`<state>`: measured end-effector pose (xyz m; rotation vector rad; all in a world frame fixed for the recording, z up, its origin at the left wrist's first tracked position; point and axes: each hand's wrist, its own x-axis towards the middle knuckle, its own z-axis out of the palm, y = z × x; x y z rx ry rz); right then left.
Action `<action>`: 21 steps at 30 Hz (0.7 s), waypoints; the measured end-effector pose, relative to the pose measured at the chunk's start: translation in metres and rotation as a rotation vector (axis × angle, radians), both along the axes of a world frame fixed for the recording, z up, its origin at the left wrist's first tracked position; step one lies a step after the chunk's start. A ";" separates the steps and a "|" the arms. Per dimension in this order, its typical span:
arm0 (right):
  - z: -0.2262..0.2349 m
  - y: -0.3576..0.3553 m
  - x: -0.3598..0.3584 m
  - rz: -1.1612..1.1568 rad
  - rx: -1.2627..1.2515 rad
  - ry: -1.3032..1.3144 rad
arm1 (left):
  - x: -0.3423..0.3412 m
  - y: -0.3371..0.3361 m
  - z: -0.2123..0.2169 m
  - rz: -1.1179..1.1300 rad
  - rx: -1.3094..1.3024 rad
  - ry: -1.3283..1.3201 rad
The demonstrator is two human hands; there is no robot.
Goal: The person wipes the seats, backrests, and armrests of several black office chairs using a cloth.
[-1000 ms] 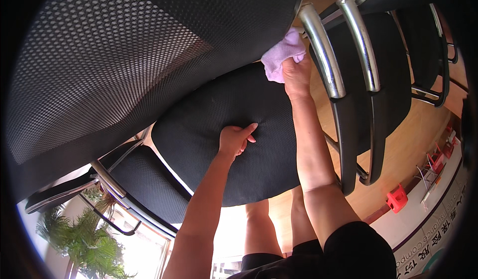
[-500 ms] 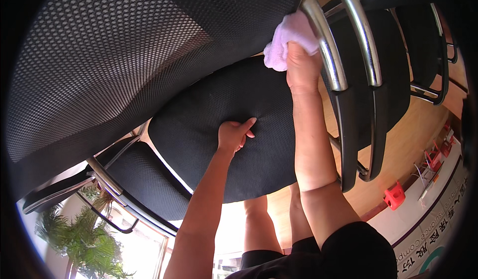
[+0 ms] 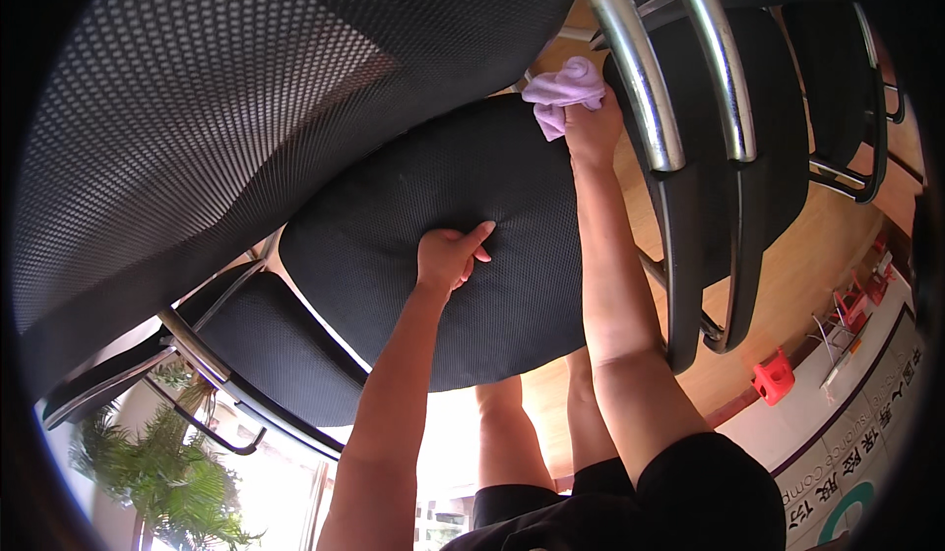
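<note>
My right hand (image 3: 594, 130) grips a crumpled lilac cloth (image 3: 564, 89) beside the far right corner of a black padded chair seat (image 3: 512, 167). Close by on the right stands a chrome-and-black armrest (image 3: 638, 74) of the same chair; the cloth is apart from it. My left hand (image 3: 451, 256) rests on the middle of the seat, its fingers curled into a fist and the thumb stretched out. Nothing shows in that hand, though its palm side is hidden. The chair's black mesh backrest (image 3: 226, 98) fills the upper left.
Another black chair (image 3: 763, 108) with its chrome armrest (image 3: 717, 59) stands directly to the right, and a further seat (image 3: 281, 344) to the left. Red plastic stools (image 3: 774, 378) line the wall at lower right. A leafy plant (image 3: 162, 472) stands at lower left on the bright side.
My right hand has drawn the lilac cloth away from the chrome armrest, slightly left, and the cloth is now more bunched. My left hand stays on the seat; the view has shifted a little.
</note>
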<state>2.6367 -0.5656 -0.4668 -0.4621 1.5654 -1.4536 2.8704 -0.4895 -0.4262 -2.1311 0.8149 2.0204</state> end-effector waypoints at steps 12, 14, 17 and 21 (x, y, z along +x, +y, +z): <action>0.069 0.051 0.107 0.570 0.011 0.999 | 0.012 0.011 -0.019 0.112 -0.008 0.091; 0.077 0.066 0.114 0.575 -0.068 0.776 | 0.006 0.011 -0.014 0.033 -0.154 0.087; 0.060 0.068 0.071 0.326 0.040 0.934 | 0.004 0.005 -0.007 0.024 -0.034 0.104; 0.063 0.033 0.038 0.209 0.138 1.160 | 0.004 0.011 0.004 0.015 -0.116 0.014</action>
